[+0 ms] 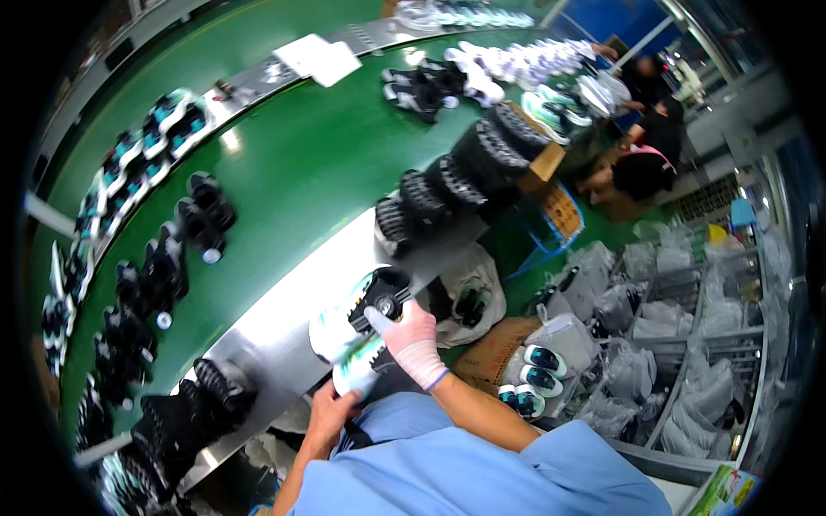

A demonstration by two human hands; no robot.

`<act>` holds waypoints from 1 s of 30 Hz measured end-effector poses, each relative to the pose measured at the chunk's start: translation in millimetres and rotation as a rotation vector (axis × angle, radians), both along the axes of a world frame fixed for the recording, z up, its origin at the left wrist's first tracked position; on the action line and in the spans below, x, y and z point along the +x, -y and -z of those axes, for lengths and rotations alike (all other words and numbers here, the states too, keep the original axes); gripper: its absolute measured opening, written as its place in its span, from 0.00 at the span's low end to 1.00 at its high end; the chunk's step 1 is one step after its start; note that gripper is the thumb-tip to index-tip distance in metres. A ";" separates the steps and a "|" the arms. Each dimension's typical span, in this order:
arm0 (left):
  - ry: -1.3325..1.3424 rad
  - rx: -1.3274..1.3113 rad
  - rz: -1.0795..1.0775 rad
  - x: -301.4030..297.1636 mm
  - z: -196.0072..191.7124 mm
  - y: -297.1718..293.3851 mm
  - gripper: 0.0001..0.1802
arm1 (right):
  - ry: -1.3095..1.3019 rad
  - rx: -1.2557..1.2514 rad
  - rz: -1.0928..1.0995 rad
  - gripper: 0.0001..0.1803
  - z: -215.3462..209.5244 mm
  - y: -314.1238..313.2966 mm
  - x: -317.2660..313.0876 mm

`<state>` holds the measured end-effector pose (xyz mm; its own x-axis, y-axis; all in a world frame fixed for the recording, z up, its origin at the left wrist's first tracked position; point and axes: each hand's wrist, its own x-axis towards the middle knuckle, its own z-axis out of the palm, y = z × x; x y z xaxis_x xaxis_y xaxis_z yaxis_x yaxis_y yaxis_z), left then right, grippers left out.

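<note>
Just below the centre of the frame, the left hand (327, 417) has its fingers clamped on the pale toe of the lower shoe (351, 377); the gloved right hand (415, 347) touches the dark tongue of the upper shoe (360, 311), its grip unclear. A firm toe hold and light tongue pressure should keep both steady beside the silver surface (267, 314).

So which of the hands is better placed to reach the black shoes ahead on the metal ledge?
Probably the right hand: it is nearer those black shoes, while the left hand sits farther back. Both are busy at the teal-and-white shoes, though.
</note>
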<state>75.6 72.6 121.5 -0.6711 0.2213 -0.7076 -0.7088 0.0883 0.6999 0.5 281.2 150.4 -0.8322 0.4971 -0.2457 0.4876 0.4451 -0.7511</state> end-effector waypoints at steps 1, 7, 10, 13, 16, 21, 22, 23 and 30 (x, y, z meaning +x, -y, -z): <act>0.042 -0.080 -0.102 -6.3 -4.8 13.2 0.22 | 0.086 0.001 0.025 0.33 -0.4 15.1 -9.2; -0.502 -0.636 -0.288 -99.0 45.0 58.4 0.26 | 0.212 -0.734 0.303 0.15 29.5 72.1 -60.3; -0.628 -0.645 -0.231 -140.3 89.9 83.2 0.30 | 0.257 -0.891 0.305 0.14 44.0 89.5 -67.2; -0.566 -0.578 -0.308 -154.9 109.6 97.8 0.35 | 0.365 -0.850 0.057 0.17 15.3 84.4 -55.6; -0.232 -0.342 -0.166 -143.8 71.2 93.4 0.44 | 0.107 -0.141 -0.255 0.27 13.9 24.1 -30.5; -0.464 -0.367 0.116 -71.3 29.6 33.3 0.61 | 0.332 0.138 -0.601 0.32 50.0 9.7 -14.0; -0.471 -0.465 0.089 -66.6 31.4 20.3 0.61 | 0.444 0.167 -0.670 0.33 53.4 20.7 -17.5; -0.557 -0.547 0.044 -68.3 34.3 12.1 0.59 | 0.325 0.125 -0.670 0.32 62.7 29.8 -13.7; -0.447 -0.659 0.080 -75.7 65.3 27.6 0.55 | 0.285 0.229 -0.905 0.28 65.6 69.6 -40.7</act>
